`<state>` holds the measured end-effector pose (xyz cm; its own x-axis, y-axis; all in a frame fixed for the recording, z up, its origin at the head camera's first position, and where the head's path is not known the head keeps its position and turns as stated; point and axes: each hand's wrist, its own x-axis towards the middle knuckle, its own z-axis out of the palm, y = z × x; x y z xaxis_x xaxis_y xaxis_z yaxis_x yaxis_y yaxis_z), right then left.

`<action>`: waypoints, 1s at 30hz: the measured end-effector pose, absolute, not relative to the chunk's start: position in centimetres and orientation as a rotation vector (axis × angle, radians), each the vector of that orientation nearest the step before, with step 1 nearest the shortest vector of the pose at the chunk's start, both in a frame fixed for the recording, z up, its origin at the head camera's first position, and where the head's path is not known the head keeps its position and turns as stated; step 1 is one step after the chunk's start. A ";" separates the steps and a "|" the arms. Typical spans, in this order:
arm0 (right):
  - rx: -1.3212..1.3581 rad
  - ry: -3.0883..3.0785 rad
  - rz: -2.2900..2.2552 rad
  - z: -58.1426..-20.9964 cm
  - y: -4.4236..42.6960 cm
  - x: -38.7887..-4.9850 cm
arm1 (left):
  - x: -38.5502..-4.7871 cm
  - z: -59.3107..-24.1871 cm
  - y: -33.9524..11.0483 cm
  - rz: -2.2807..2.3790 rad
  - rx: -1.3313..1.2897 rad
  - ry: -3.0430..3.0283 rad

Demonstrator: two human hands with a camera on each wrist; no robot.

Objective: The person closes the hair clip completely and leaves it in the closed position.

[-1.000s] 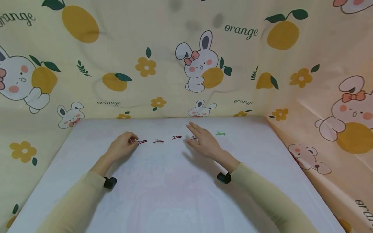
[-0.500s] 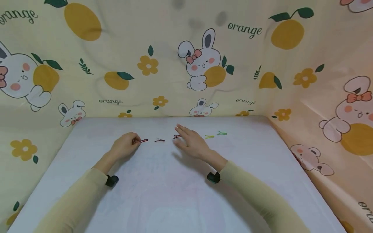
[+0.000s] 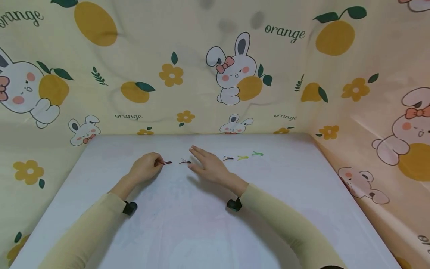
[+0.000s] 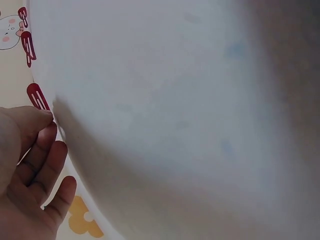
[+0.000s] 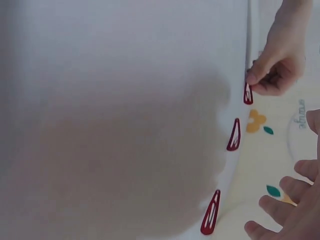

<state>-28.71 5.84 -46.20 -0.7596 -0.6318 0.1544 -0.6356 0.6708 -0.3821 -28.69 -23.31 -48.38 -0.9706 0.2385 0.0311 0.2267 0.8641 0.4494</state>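
Note:
A row of snap hair clips lies across the far part of the white table. At its left end my left hand point(image 3: 146, 167) pinches a red snap hair clip point(image 5: 248, 95) by one end, between thumb and finger. Beside it lies another red clip point(image 5: 234, 135), and farther along the row a third red clip point(image 5: 210, 213). My right hand point(image 3: 209, 167) is held over the row, fingers straight and spread, holding nothing; it hides part of the row in the head view. To its right lie a dark-looking clip point(image 3: 228, 158), a yellow clip point(image 3: 242, 158) and a green clip point(image 3: 257, 153).
The white tabletop point(image 3: 188, 231) reaches back to a cloth backdrop point(image 3: 188, 30) printed with rabbits and oranges. More of this cloth hangs along the right side. Each wrist wears a small black camera point(image 3: 234, 204).
My right hand has swept left along the row, uncovering the dark-looking and yellow clips. The left hand has stayed by the leftmost red clip and now pinches its end.

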 end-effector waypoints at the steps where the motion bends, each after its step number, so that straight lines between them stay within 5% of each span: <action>1: 1.092 -2.861 0.659 -46.3 5.6 -28.7 | -28.7 -48.4 -23.3 0.722 0.377 3.009; 30: 1.041 -2.613 0.846 -47.4 1.2 -29.4 | -27.1 -47.0 -20.7 0.836 0.577 3.153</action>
<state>-29.39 1.23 -47.38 -0.7305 -0.5657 0.3827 -0.6826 0.5872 -0.4350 -27.05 -20.71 -47.03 -0.9250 0.2863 0.2498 0.3724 0.8133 0.4471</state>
